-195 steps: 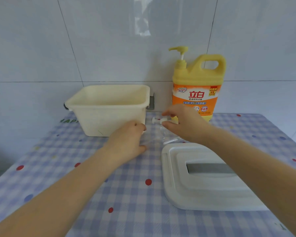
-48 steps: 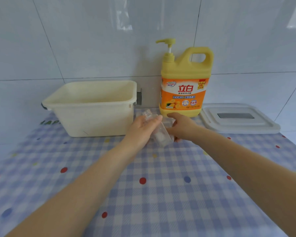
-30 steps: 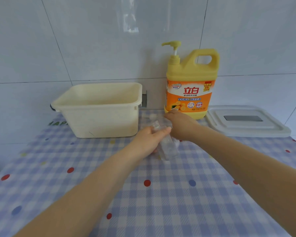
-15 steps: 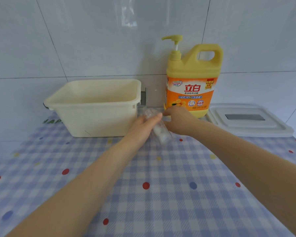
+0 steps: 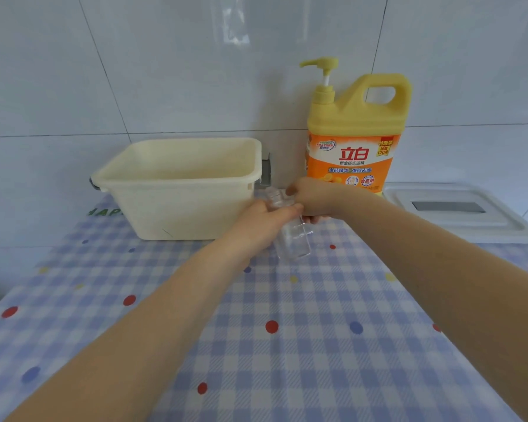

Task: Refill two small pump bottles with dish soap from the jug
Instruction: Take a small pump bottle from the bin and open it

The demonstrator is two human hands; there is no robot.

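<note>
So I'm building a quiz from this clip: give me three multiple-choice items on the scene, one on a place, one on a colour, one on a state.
1. Where is the white lid?
A. Right of the jug
B. Inside the tub
C. Under the bottle

2. What colour is the jug?
A. Green
B. Yellow
C. Black

3. How is the clear bottle held?
A. Lying untouched
B. Gripped by the left hand
C. Standing inside the tub

Answers: 1 A, it lies flat on the table by the wall, right of the jug. 2 B, yellow body and pump, orange label. 3 B, fingers curl round it, tilted, the right hand at its neck.
</note>
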